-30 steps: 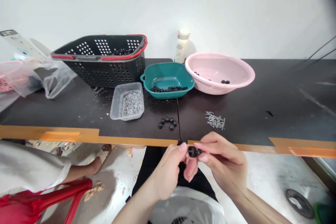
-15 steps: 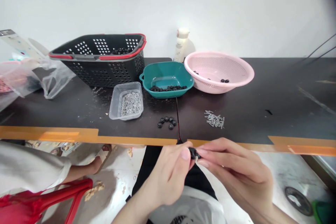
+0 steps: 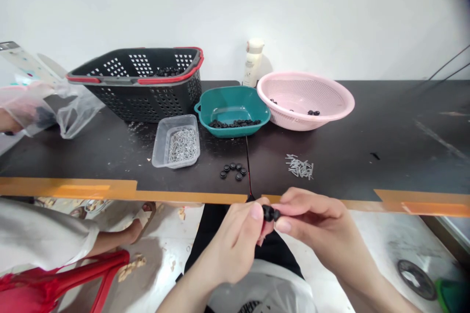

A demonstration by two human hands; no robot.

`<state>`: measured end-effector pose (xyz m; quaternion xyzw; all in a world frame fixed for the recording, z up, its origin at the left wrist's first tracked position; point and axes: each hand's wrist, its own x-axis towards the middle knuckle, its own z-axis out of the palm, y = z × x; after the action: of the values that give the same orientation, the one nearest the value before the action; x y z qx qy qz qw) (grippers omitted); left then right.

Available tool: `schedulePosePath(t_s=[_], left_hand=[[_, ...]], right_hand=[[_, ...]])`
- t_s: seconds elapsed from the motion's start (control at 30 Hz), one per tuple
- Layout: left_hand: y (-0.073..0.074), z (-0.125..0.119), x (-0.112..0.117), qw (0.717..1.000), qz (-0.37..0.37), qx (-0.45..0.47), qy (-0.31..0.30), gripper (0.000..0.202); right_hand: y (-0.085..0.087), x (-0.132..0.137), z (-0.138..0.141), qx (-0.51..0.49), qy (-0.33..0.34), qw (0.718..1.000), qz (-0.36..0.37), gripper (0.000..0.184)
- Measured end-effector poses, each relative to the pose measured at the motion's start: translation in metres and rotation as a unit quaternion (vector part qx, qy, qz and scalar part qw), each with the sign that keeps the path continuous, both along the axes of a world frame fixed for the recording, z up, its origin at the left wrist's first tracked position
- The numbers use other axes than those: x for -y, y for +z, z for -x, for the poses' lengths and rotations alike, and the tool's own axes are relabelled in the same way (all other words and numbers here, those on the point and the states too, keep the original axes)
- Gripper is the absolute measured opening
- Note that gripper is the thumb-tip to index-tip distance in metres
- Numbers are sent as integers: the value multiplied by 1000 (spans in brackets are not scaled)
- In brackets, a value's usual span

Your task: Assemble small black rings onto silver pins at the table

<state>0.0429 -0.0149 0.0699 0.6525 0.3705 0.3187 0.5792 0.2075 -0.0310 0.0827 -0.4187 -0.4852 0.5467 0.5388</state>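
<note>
My left hand (image 3: 237, 237) is closed, thumb and fingers pinching a small glossy black plastic piece (image 3: 269, 213) just past the table's front edge. From the other side, the thumb and fingertips of my right hand (image 3: 319, 227) grip the piece's right end. Fingers hide part of it. On the table beyond my left hand, several round black caps (image 3: 233, 166) lie in a loose arc. A little pile of thin silver metal pins (image 3: 301, 167) is spread on the dark tabletop beyond my right hand.
Along the back stand a black basket (image 3: 135, 89) with red handles, a teal basin (image 3: 235, 133) of black pieces, a cream bottle (image 3: 253, 62) and a pink colander (image 3: 330, 112). A clear tub (image 3: 158, 149) holds silver pins. At left are plastic bags (image 3: 79, 112) and a co-worker's sleeve (image 3: 44, 232).
My right fingers have shifted their grip on the black piece's end. The pale pin bit beneath it no longer shows. A co-worker's hand has come in at the far left edge.
</note>
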Motion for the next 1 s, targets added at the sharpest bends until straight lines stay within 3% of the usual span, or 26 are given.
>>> schedulePosePath(t_s=[0.17,0.27,0.4,0.5,0.63,0.73,0.83,1.0], left_hand=[[9,1,-2,996,-79,-37,0,50],[11,1,-2,992,-118,-46,-1,50],[10,1,-4,992,-120,-38,-24,51],[9,2,-7,993,-109,-37,-29,56],[8,4,-9,998,-62,-15,-29,59],[6,4,-8,999,-6,11,-34,59],[2,2,-7,998,51,32,-35,58],[-5,-4,-2,981,167,100,-23,57]], right_hand=[[0,-1,-1,-36,33,998,45,9],[-4,-5,-5,-31,55,998,15,13],[-11,-14,-10,-33,146,989,-8,33],[-10,-18,-12,30,167,984,-57,35],[-5,-18,-13,167,147,960,-171,42],[-3,-19,-14,195,134,951,-200,45],[-5,-21,-14,151,136,965,-164,41],[-7,-21,-9,3,168,985,-31,35]])
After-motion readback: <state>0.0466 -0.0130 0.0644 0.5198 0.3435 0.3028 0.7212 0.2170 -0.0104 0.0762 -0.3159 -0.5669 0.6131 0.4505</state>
